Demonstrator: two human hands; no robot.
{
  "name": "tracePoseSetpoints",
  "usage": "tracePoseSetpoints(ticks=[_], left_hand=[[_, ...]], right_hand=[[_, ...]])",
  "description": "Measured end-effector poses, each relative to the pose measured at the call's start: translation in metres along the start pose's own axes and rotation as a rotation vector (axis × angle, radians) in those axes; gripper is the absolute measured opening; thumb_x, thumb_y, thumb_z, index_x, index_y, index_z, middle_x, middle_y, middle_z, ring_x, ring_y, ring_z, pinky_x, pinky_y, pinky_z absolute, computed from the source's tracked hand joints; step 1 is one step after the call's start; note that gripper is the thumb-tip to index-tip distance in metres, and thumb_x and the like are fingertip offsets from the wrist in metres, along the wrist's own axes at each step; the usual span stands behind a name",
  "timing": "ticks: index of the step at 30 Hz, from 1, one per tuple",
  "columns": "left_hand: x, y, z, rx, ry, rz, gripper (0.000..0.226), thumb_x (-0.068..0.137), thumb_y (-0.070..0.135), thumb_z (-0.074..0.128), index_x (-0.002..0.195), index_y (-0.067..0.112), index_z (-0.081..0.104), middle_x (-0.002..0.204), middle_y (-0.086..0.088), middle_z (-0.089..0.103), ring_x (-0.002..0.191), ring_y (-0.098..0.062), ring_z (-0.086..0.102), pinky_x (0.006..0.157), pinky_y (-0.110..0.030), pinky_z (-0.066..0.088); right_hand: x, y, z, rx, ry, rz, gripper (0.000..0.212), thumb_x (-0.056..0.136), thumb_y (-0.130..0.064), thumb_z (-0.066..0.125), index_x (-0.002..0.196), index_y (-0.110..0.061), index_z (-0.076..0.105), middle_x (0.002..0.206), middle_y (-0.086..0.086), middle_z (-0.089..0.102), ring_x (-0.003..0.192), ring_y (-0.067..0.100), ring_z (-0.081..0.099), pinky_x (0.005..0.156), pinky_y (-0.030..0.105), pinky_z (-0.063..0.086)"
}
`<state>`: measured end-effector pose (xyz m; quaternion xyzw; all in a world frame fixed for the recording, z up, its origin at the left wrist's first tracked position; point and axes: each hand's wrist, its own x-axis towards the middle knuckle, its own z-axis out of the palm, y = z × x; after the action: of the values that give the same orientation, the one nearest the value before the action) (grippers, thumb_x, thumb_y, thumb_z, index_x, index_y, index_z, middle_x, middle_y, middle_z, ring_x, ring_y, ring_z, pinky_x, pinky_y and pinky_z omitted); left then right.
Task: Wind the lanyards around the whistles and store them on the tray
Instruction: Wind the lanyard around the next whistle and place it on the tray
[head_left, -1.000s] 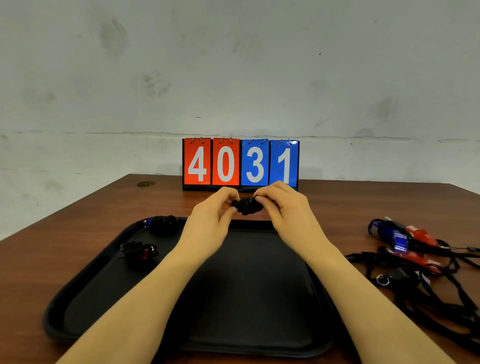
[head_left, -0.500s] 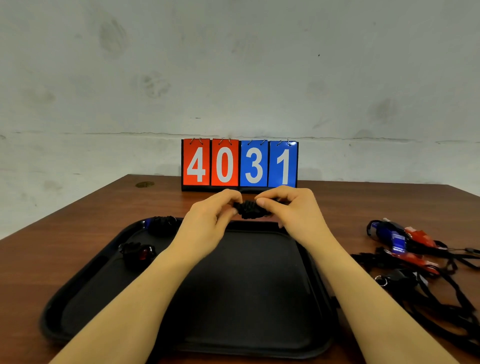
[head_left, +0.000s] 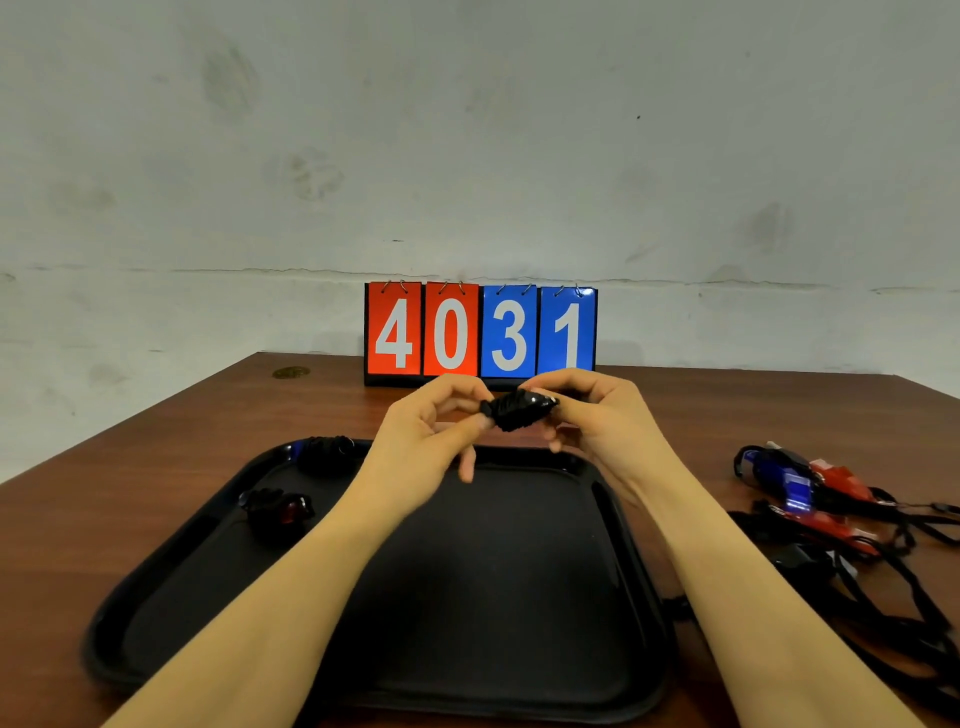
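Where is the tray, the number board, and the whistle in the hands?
tray (head_left: 631, 545): head view, on its right rim.
number board (head_left: 480, 332): head view, on the middle of the cards.
whistle (head_left: 519, 410): head view, on the black lanyard wound round its body.

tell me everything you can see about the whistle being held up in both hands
The black whistle is almost wholly wrapped in black lanyard cord, so only a glossy bit of its body shows at its right end. It lies roughly level in the air above the far edge of the tray. The left hand pinches its left end, the right hand its right end.
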<state>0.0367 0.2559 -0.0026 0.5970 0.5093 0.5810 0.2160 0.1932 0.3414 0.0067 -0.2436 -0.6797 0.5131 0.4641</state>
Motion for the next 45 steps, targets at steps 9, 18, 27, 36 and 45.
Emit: tracePoseSetpoints(ticks=[9, 18, 27, 36, 45], left_hand=[[0.004, -0.006, 0.000, 0.023, 0.175, -0.011, 0.014, 0.087, 0.007, 0.058, 0.094, 0.019, 0.056, 0.092, 0.004, 0.065, 0.046, -0.007, 0.052, 0.058, -0.014, 0.050], [0.001, -0.008, 0.005, 0.128, 0.119, 0.047, 0.019, 0.084, 0.004, 0.061, 0.093, 0.018, 0.051, 0.095, 0.010, 0.062, 0.088, -0.004, 0.065, 0.071, -0.011, 0.051], [0.002, -0.004, 0.005, 0.110, 0.089, 0.032, 0.043, 0.081, 0.015, 0.068, 0.111, 0.036, 0.047, 0.100, 0.017, 0.058, 0.088, -0.003, 0.063, 0.069, -0.014, 0.051], [-0.002, -0.006, 0.007, 0.372, 0.132, 0.137, 0.039, 0.079, 0.012, 0.070, 0.114, 0.024, 0.057, 0.098, 0.021, 0.049, 0.084, 0.005, 0.053, 0.071, 0.003, 0.038], [-0.001, -0.008, 0.010, 0.372, 0.108, 0.132, 0.034, 0.079, 0.012, 0.070, 0.107, 0.023, 0.055, 0.106, 0.010, 0.058, 0.093, -0.002, 0.057, 0.074, -0.005, 0.046]], right_hand=[[-0.001, 0.005, 0.010, 0.097, -0.035, -0.026, 0.015, 0.084, 0.000, 0.061, 0.093, -0.009, 0.069, 0.077, 0.006, 0.071, 0.065, 0.013, 0.064, 0.062, 0.022, 0.054], [-0.001, 0.009, 0.011, -0.002, 0.000, 0.008, 0.015, 0.084, -0.011, 0.064, 0.096, -0.005, 0.070, 0.084, 0.014, 0.070, 0.067, 0.013, 0.062, 0.060, 0.021, 0.051], [-0.002, 0.005, 0.011, -0.010, 0.011, 0.025, 0.008, 0.082, -0.009, 0.066, 0.087, -0.009, 0.072, 0.071, 0.006, 0.067, 0.063, 0.010, 0.060, 0.061, 0.020, 0.051], [-0.003, 0.005, 0.016, -0.065, 0.080, 0.029, 0.005, 0.080, -0.003, 0.068, 0.084, -0.001, 0.070, 0.073, 0.015, 0.071, 0.062, 0.018, 0.066, 0.059, 0.022, 0.055], [-0.005, 0.003, 0.019, -0.259, 0.132, -0.054, 0.002, 0.080, -0.006, 0.068, 0.081, -0.008, 0.068, 0.071, 0.008, 0.069, 0.060, 0.011, 0.066, 0.061, 0.020, 0.054]])
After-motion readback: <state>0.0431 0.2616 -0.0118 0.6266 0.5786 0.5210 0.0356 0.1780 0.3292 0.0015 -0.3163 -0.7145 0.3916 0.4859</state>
